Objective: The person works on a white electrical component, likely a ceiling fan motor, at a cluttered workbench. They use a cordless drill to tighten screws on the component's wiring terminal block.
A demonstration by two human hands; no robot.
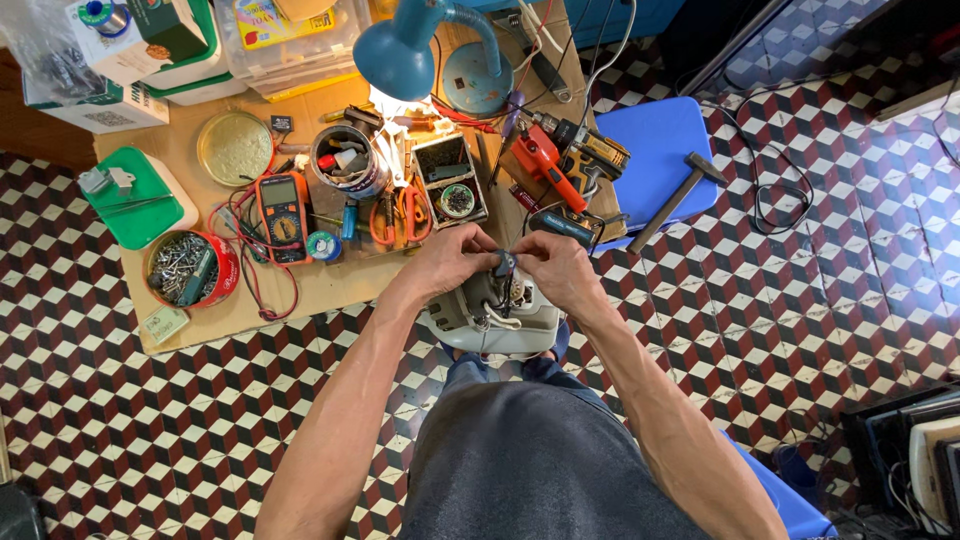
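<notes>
A grey-white appliance housing [470, 318] with exposed wires rests on my lap, just below the edge of a low cardboard-covered work surface. Both hands meet over its top. My left hand [447, 262] pinches a small dark part [504, 262] at the top of the housing. My right hand [556, 268] grips the same small part from the other side. White wires [498, 318] loop out of the open housing under my fingers.
The work surface [330, 285] holds an orange multimeter [282, 214], a red tin of screws [190, 270], a can of tools [348, 160], orange scissors [402, 214], a blue desk lamp [420, 52], an orange drill [552, 165]. A hammer [680, 198] lies on a blue stool [655, 140].
</notes>
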